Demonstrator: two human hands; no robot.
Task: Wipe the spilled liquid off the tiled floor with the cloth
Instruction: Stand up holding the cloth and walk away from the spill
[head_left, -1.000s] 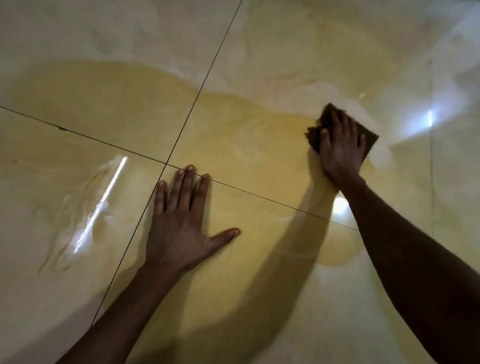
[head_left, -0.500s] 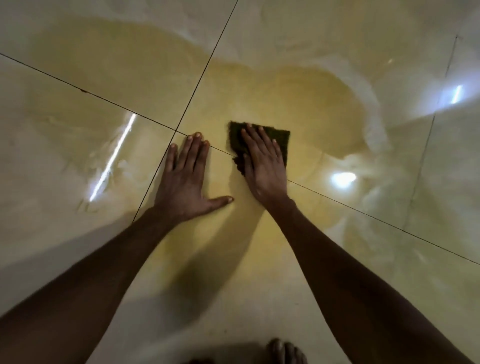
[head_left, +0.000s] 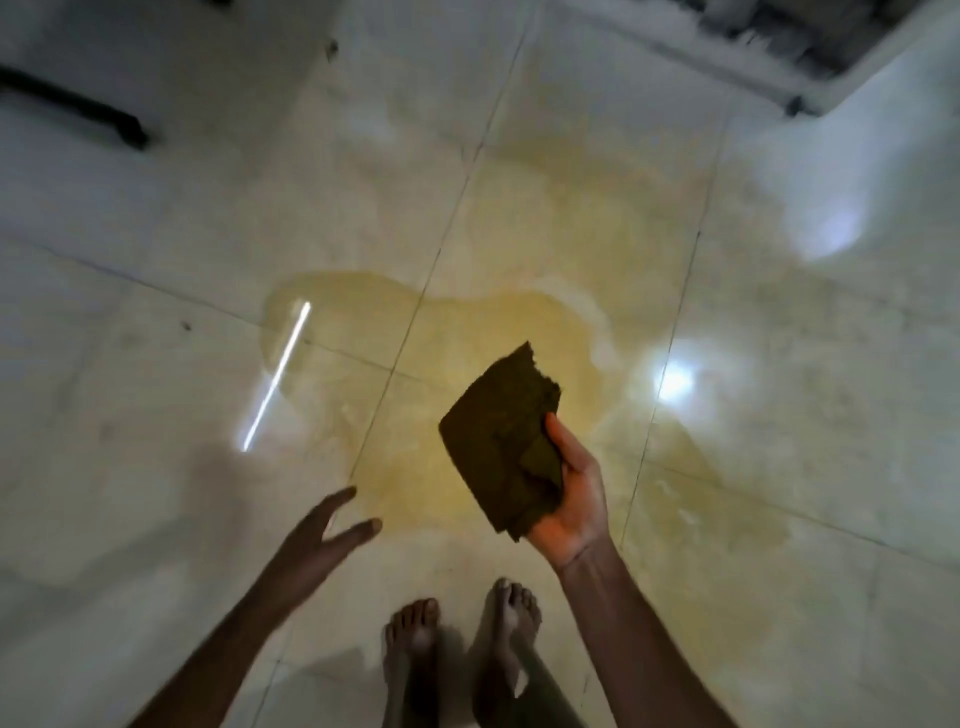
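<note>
Gripping the folded cloth (head_left: 501, 441), right hand (head_left: 574, 499); left hand (head_left: 317, 540) spread, empty, above spill (head_left: 467, 332)

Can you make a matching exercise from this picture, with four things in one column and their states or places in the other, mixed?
Column one:
1. cloth
2. left hand
3. spilled liquid
4. bare feet

Column two:
A. open and empty, above the floor
B. at the bottom edge, standing on the tiled floor
C. dark, folded, lifted in the right hand
D. yellowish pool spread across the tile joints

Right pairs: 1-C, 2-A, 3-D, 4-B
</note>
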